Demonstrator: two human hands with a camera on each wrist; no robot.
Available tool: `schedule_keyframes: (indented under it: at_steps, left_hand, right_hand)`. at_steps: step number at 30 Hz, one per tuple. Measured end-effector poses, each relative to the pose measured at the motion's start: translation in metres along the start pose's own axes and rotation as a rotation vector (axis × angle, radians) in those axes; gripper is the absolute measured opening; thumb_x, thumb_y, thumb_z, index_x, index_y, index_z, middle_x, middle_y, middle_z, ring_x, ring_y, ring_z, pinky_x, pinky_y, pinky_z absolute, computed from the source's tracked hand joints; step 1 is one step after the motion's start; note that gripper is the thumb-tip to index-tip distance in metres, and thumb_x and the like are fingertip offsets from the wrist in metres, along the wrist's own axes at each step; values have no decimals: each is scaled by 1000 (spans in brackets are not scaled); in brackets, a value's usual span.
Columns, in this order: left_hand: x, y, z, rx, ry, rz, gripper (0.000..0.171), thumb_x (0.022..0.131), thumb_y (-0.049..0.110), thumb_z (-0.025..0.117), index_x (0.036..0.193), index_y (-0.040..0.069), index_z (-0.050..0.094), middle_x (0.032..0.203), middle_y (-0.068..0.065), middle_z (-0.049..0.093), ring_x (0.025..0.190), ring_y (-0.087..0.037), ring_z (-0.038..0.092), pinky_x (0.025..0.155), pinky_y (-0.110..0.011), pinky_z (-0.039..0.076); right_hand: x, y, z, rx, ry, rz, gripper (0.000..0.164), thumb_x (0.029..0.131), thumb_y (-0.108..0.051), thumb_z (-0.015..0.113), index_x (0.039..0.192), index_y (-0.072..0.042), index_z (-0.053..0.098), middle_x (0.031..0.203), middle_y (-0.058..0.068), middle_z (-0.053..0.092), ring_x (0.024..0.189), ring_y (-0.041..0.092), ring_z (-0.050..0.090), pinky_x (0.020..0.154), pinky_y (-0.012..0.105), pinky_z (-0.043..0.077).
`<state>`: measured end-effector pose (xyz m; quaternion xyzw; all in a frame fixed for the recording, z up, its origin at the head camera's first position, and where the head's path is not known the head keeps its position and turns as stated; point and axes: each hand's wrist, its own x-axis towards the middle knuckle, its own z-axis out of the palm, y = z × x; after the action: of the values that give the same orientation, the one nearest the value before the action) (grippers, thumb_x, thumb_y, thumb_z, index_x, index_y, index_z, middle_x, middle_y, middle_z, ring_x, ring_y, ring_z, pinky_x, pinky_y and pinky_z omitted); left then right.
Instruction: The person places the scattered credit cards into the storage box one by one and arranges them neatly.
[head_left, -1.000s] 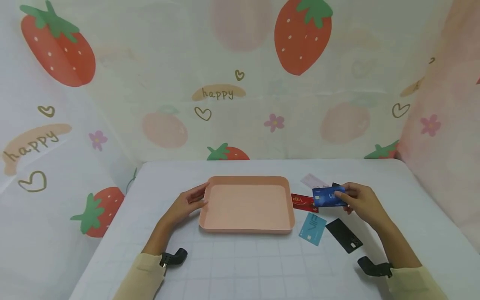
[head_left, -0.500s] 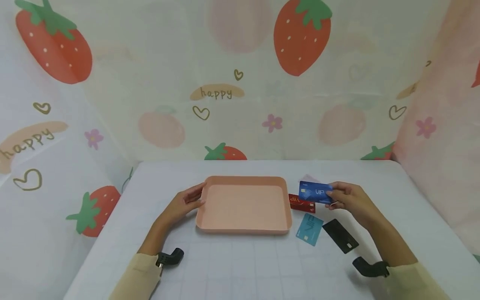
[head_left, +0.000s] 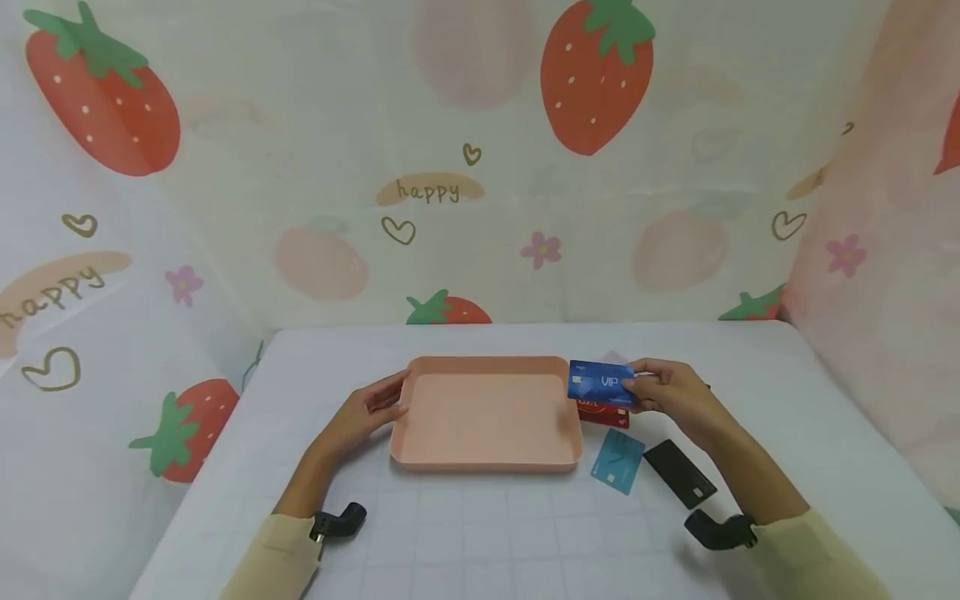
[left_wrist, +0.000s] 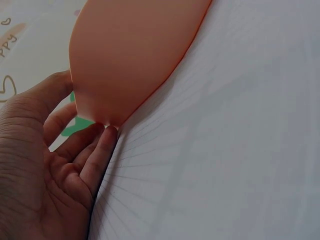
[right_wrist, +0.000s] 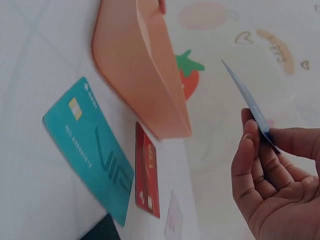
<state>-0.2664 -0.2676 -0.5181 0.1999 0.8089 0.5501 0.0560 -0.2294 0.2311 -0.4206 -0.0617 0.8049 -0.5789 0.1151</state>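
My right hand (head_left: 671, 396) pinches a blue VIP card (head_left: 600, 383) between thumb and fingers, held up at the right rim of the pink tray (head_left: 487, 465). In the right wrist view, the blue card (right_wrist: 247, 97) appears nearly edge-on. My left hand (head_left: 367, 417) holds the tray's left end, with the thumb at the rim; in the left wrist view its fingertips (left_wrist: 107, 137) meet the tray's outer corner. A red card (head_left: 603, 415) lies beside the tray, partly hidden by the blue one. Closer to me lie a light-blue VIP card (head_left: 618, 461) and a black card (head_left: 680, 473).
Behind the blue card, a pale pinkish card (head_left: 615, 357) shows partly; the right wrist view also catches this pale card (right_wrist: 174, 217). Everything rests on a white table (head_left: 465, 550). A strawberry-print cloth (head_left: 450, 100) hangs behind and at both sides.
My right hand has carried the blue card leftward, from above the pale and red cards to the tray's right rim. The left hand keeps its place on the tray.
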Motion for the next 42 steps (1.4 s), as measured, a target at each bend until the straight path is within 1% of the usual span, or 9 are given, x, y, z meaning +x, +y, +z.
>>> schedule_keyframes:
  at_steps: [4,8,11,15,22,27,30,33,42]
  left_hand:
    - [0,1,0,10,0,-5,64,98,18,69,156,11,42,158,-11,42,142,-33,44,112,-38,41]
    - [-1,3,0,10,2,-12,64,98,17,69,155,11,42,158,-11,42,142,-33,44,112,-40,41]
    - [-1,2,-1,10,2,-24,64,98,18,69,156,12,42,158,-10,42,142,-32,44,112,-39,40]
    - [1,2,-1,14,2,-10,64,98,17,70,156,11,42,158,-12,42,142,-34,45,112,-39,41]
    - [1,3,0,2,1,5,63,98,17,69,155,9,42,157,-16,43,142,-37,44,112,-45,40]
    - [0,2,1,3,9,0,63,98,17,69,155,11,43,156,-16,44,141,-38,44,112,-46,40]
    - [0,1,1,-6,9,-4,63,98,17,69,155,11,44,157,-15,44,142,-36,44,111,-41,42]
    - [0,-1,1,-12,7,-1,62,98,17,69,154,11,44,157,-14,43,142,-36,44,111,-38,42]
    - [-1,3,0,-28,-3,3,63,98,16,69,155,9,43,158,-13,41,143,-36,43,112,-46,40]
  right_hand:
    - [6,-9,8,-8,-11,27,48,103,-25,60,137,8,52,115,19,70,91,21,67,86,25,58]
    - [11,-17,16,-20,-33,38,51,103,-27,61,140,7,51,120,20,68,94,22,65,87,27,58]
    - [14,-21,22,-23,-53,37,49,103,-25,61,138,7,53,120,21,68,95,23,66,88,28,58]
    - [20,-24,28,-17,-66,37,45,103,-23,61,136,7,54,116,20,69,95,25,67,89,34,59]
    - [31,-31,42,12,-80,64,43,102,-21,62,134,7,55,114,18,71,100,32,70,93,41,58]
    - [42,-37,55,3,-87,55,38,100,-18,65,129,6,59,108,17,73,96,34,72,89,41,59]
    - [49,-40,62,5,-100,49,36,99,-14,66,128,6,61,104,17,75,91,35,73,83,36,61]
    - [56,-44,68,-4,-114,50,36,99,-13,67,129,6,61,102,16,75,84,31,75,77,32,62]
    - [71,-58,89,-17,-132,89,38,97,-16,70,129,2,62,107,18,74,81,26,76,80,38,62]
